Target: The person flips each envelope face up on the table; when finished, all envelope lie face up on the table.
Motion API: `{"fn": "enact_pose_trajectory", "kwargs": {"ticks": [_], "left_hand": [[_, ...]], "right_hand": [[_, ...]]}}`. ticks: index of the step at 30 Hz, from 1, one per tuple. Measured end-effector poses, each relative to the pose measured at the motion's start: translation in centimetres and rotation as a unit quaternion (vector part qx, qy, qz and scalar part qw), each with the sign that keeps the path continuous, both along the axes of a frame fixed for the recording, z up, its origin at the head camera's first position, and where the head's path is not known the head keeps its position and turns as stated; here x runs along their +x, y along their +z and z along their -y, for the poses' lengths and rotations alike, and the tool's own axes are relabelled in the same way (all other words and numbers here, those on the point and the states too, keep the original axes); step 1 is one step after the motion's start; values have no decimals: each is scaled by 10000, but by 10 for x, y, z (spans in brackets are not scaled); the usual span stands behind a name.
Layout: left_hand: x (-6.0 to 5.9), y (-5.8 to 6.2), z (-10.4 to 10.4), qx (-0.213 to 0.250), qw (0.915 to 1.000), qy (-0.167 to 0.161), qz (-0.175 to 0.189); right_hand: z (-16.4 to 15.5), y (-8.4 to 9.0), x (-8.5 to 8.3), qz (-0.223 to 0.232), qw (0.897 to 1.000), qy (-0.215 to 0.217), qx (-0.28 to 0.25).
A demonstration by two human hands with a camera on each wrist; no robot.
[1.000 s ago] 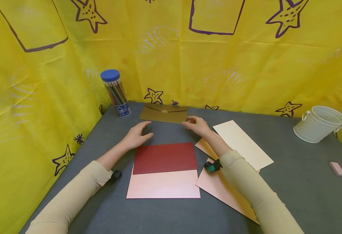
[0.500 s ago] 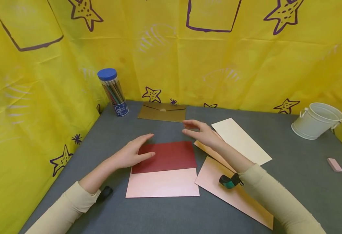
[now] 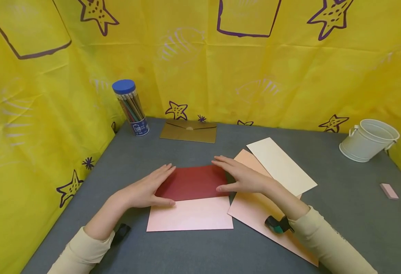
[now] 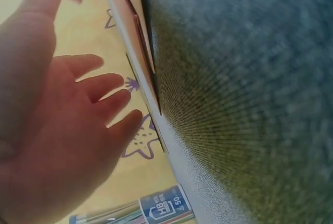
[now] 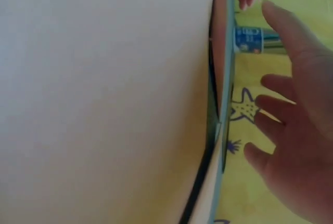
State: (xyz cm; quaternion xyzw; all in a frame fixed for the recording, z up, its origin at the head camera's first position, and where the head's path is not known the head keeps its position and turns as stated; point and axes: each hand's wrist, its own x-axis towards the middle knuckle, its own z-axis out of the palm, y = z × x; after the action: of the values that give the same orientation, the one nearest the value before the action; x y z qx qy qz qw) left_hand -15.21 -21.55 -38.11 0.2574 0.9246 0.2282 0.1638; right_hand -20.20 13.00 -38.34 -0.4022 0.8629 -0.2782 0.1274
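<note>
A flat red paper piece, the size of an envelope (image 3: 195, 182), lies over the upper part of a pink one (image 3: 190, 217) in the head view. At its left end is my left hand (image 3: 147, 190), fingers straight and thumb spread low. My right hand (image 3: 243, 177) reaches over its right end, fingers extended and thumb apart. Both wrist views show the palms with nothing held, the left hand (image 4: 67, 125) and right hand (image 5: 302, 130) appearing above the table surface. Whether any fingertip touches the red paper cannot be told. The hands cover its left and right ends.
Farther back lie a gold envelope (image 3: 188, 132) and a blue-lidded pencil tub (image 3: 131, 108). Cream (image 3: 282, 165), orange-tinted (image 3: 253, 161) and peach (image 3: 272, 220) paper pieces overlap on the right, under my right forearm. A white bucket (image 3: 366, 142) and pink eraser (image 3: 389, 191) are farther right.
Both hands have come back from near the gold envelope toward me, down to the two ends of the red paper. The papers have stayed in place.
</note>
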Motion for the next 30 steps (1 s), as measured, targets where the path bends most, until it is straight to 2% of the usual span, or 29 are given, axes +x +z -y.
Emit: {"fn": "enact_pose_trajectory", "kwargs": {"ticks": [7, 14, 23, 30], "left_hand": [[-1, -3, 3, -113, 9998, 52, 162], [-1, -6, 5, -153, 9995, 57, 268], [-1, -7, 6, -222, 9989, 161, 389], [-2, -7, 6, -201, 9989, 168, 379]], "right_hand": [[-1, -10, 0, -3, 9975, 267, 647], [-2, -14, 0, 0, 9964, 412, 742], [-1, -16, 1, 154, 9955, 370, 854], [-1, -17, 0, 90, 9953, 341, 905]]}}
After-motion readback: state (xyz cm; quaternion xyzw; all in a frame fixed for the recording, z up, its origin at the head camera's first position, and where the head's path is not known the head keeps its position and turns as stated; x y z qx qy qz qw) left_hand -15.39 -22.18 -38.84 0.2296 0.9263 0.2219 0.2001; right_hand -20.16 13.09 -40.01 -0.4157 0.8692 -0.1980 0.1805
